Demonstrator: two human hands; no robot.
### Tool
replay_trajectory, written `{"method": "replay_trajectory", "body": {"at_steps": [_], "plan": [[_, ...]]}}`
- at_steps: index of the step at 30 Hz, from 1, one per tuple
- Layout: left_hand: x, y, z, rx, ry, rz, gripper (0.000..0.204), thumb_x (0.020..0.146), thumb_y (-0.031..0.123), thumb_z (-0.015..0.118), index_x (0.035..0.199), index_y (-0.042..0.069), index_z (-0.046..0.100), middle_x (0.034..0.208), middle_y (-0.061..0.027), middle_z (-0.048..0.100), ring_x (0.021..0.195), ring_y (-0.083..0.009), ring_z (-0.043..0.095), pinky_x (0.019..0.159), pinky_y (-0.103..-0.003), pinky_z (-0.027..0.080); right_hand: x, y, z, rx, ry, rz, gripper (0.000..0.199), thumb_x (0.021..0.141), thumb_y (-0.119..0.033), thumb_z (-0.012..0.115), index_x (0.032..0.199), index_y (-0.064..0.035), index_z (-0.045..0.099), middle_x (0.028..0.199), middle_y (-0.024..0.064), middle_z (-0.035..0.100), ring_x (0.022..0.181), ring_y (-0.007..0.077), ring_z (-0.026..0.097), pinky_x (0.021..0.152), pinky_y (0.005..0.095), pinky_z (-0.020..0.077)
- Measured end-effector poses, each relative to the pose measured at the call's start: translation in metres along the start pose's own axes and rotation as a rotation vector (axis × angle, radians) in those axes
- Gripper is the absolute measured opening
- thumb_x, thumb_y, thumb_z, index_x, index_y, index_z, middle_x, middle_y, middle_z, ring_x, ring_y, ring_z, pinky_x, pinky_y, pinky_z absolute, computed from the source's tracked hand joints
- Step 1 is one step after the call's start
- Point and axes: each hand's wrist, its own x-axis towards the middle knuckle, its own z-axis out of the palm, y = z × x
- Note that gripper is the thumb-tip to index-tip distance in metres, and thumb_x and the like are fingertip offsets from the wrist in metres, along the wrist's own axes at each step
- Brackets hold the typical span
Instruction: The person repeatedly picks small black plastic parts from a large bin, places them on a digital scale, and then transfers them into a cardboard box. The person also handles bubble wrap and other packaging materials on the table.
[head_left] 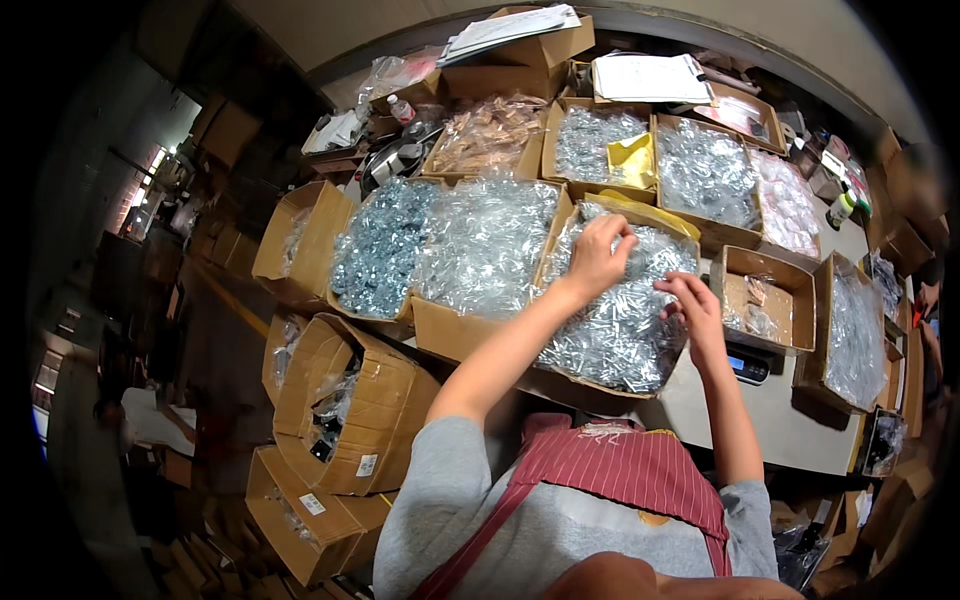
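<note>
My left hand (601, 254) is over the upper part of a box of small shiny metal pieces (625, 340), which look like screws or pins. Its fingers are curled together, and whatever they may hold is hidden. Over the right side of the same box is my right hand (694, 306), fingers bent and a little apart, with nothing visible in them. A yellow sheet (650, 213) lies along the box's far edge. Directly left stands a carton of clear plastic bags (487, 245) with metal parts inside.
Farther left is a carton of loose bluish metal parts (380, 250). A small cardboard tray (765, 300) stands to the right, beside a dark device with a lit display (748, 368). More cartons of bagged parts (707, 172) line the back. Open cartons (345, 410) are stacked at lower left.
</note>
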Motion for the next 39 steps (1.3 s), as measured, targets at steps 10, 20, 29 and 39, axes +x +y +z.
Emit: {"method": "replay_trajectory", "body": {"at_steps": [10, 20, 29, 39], "plan": [[-0.043, -0.024, -0.153, 0.455, 0.086, 0.002, 0.031, 0.081, 0.015, 0.074, 0.109, 0.003, 0.067, 0.114, -0.0159, 0.064, 0.109, -0.0350, 0.057, 0.097, -0.043, 0.044, -0.012, 0.001, 0.077, 0.706, 0.029, 0.372, 0.042, 0.091, -0.024, 0.063, 0.125, -0.0013, 0.056, 0.092, 0.0095, 0.062, 0.078, 0.0260, 0.065, 0.061, 0.0352, 0.0552], [-0.097, -0.068, -0.225, 0.082, 0.177, -0.515, 0.018, 0.091, 0.014, 0.064, 0.103, 0.002, 0.063, 0.096, -0.0107, 0.067, 0.086, -0.0285, 0.062, 0.084, -0.041, 0.048, 0.001, 0.005, 0.170, 0.462, -0.248, 0.419, 0.040, 0.094, -0.030, 0.059, 0.126, -0.0057, 0.054, 0.100, 0.0101, 0.066, 0.058, 0.0180, 0.061, 0.047, 0.0277, 0.0510], [-0.105, -0.110, -0.285, 0.373, 0.089, -0.332, 0.033, 0.086, 0.022, 0.071, 0.112, 0.004, 0.063, 0.110, -0.0120, 0.066, 0.104, -0.0301, 0.061, 0.090, -0.040, 0.048, 0.038, 0.040, 0.218, 0.478, -0.092, 0.431, 0.027, 0.092, -0.034, 0.064, 0.101, -0.0085, 0.061, 0.085, 0.0068, 0.066, 0.060, 0.0186, 0.063, 0.049, 0.0312, 0.0533], [-0.143, -0.214, -0.373, 0.728, 0.232, -0.614, 0.020, 0.087, 0.017, 0.068, 0.093, 0.001, 0.058, 0.091, -0.0122, 0.061, 0.088, -0.0280, 0.056, 0.083, -0.039, 0.047, 0.043, 0.049, 0.214, 0.449, -0.110, 0.463, 0.036, 0.096, -0.041, 0.059, 0.106, -0.0062, 0.059, 0.090, 0.0127, 0.068, 0.062, 0.0223, 0.064, 0.052, 0.0340, 0.0540]]}}
